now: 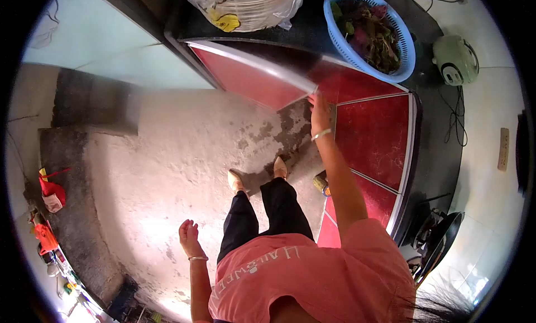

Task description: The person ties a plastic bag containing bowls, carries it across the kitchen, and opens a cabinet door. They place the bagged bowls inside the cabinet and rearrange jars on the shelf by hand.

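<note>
A red cabinet door (251, 77) with a pale metal frame stands swung out below the dark counter. At its free edge is my right hand (318, 111), its fingers closed on the frame corner; the fingertips are partly hidden. My left hand (191, 240) hangs low over the floor at my side, fingers loosely bent and apart, holding nothing. Above the door, a blue plastic basket (333, 30) of leafy greens (368, 38) rests on the counter. Beside it sits a clear plastic bag (251, 10) with pale round stacked things inside.
On the right counter (432, 139) are a green rice cooker (455, 59), loose cables and a black wok (441, 245). Red cabinet panels (371, 144) run along my right. A small jar-like object (321, 183) stands at their foot. Wet patches mark the concrete floor (167, 150).
</note>
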